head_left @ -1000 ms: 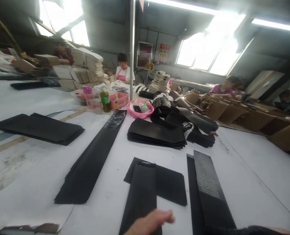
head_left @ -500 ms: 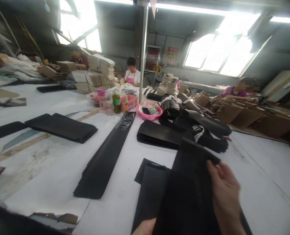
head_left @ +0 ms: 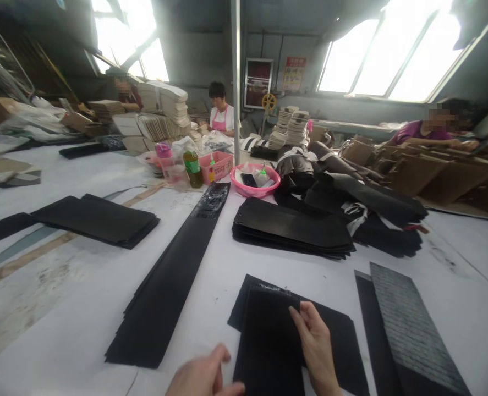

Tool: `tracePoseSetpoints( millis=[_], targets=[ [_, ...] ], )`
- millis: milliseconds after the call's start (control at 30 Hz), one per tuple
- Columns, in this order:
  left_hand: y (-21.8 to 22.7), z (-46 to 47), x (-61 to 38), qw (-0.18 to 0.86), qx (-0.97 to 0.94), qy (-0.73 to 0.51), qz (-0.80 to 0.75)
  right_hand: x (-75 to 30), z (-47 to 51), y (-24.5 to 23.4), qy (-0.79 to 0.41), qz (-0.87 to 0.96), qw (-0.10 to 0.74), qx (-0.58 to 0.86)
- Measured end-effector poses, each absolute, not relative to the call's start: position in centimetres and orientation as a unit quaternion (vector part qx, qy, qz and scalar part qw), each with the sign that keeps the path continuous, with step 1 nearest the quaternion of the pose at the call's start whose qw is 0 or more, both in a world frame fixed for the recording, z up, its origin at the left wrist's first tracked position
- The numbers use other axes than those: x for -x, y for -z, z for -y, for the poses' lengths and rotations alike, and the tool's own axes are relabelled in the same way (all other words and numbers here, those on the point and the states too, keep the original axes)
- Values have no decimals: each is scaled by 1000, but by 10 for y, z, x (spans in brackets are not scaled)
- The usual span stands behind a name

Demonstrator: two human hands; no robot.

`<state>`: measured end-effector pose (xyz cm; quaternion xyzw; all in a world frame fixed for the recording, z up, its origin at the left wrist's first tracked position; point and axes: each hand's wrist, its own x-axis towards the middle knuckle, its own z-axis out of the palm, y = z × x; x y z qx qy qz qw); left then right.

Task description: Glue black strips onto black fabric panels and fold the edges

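Observation:
A black rectangular sheet [head_left: 268,335] lies in front of me, a shiny smeared strip along its far edge. My right hand [head_left: 316,346] pinches that sheet near its far right corner between thumb and fingers. Just off the sheet's left side, my left hand [head_left: 204,374] has thumb and forefinger apart and holds nothing; its lower part is cut off by the frame. Another black sheet [head_left: 338,335] sticks out from underneath to the right. Farther right, a black piece with a grey streaked face [head_left: 412,319] rests partly over a plain black strip [head_left: 371,324].
A long fanned stack of black strips [head_left: 173,286] lies left of my hands. Beyond are a black stack [head_left: 289,225], a pink basin [head_left: 255,184], a green-labelled bottle [head_left: 192,169] and a metal pole [head_left: 236,82]. Several people sit across the white table [head_left: 202,324].
The black sheet that was raised between my hands is no longer held up. A grey-streaked piece now shows at the right. My right hand has moved left and lower onto the front sheet.

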<state>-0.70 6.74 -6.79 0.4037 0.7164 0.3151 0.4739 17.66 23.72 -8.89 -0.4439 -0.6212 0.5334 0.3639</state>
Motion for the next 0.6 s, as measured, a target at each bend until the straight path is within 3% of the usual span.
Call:
tracePoseSetpoints(
  millis=[100,300,433,600],
  targets=[
    [57,-96,15,385,-419,-326,-755,-176,-235,93,-558,601,350,453],
    [63,-141,1,344,-412,-383,-752,-177,-234,101,-548,590,341,485],
    [73,-144,-1,341,-380,-406,-758,-177,-234,99,-530,595,333,505],
    [81,-147,1,432,-324,-438,-719,-179,-235,96,-497,613,316,526]
  ],
)
